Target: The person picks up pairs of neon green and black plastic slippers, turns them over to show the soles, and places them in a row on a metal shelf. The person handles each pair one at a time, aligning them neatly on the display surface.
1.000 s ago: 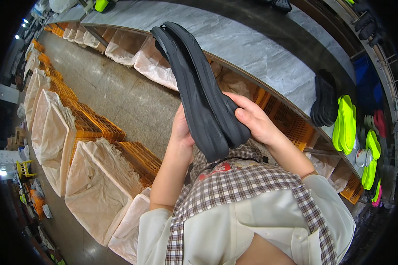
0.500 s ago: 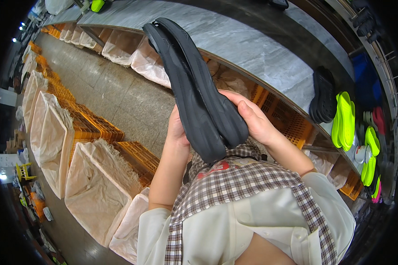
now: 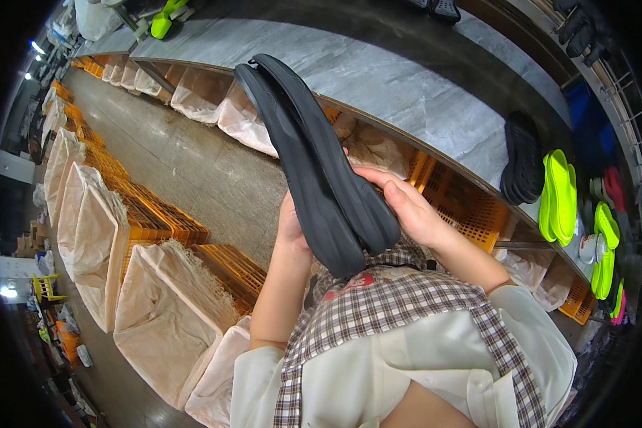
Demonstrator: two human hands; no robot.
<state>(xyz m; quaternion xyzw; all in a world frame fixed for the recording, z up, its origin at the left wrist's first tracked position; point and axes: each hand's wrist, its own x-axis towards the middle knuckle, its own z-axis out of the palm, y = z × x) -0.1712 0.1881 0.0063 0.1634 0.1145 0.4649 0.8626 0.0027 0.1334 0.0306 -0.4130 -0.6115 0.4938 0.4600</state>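
Observation:
Two long black shoe soles (image 3: 308,182) are held side by side in front of my apron, their sides toward me and a narrow gap between them. My left hand (image 3: 291,225) grips the outer side of the left sole near its lower end, its fingers mostly hidden behind it. Around the right sole's lower part closes my right hand (image 3: 409,208), thumb and fingers pressed along its edge. The far ends of the pair point up and left, above the edge of the grey worktop.
A grey marble-patterned worktop (image 3: 421,93) runs along the right. Black shoe pieces (image 3: 521,158) and neon yellow ones (image 3: 557,196) lie on it. Orange crates (image 3: 471,210) stand underneath. At left, cloth-lined crates (image 3: 167,321) line the tiled floor (image 3: 192,164).
The view has shifted slightly, so the surroundings sit a little lower and farther right. Both hands keep their hold on the black soles, which remain in nearly the same pose.

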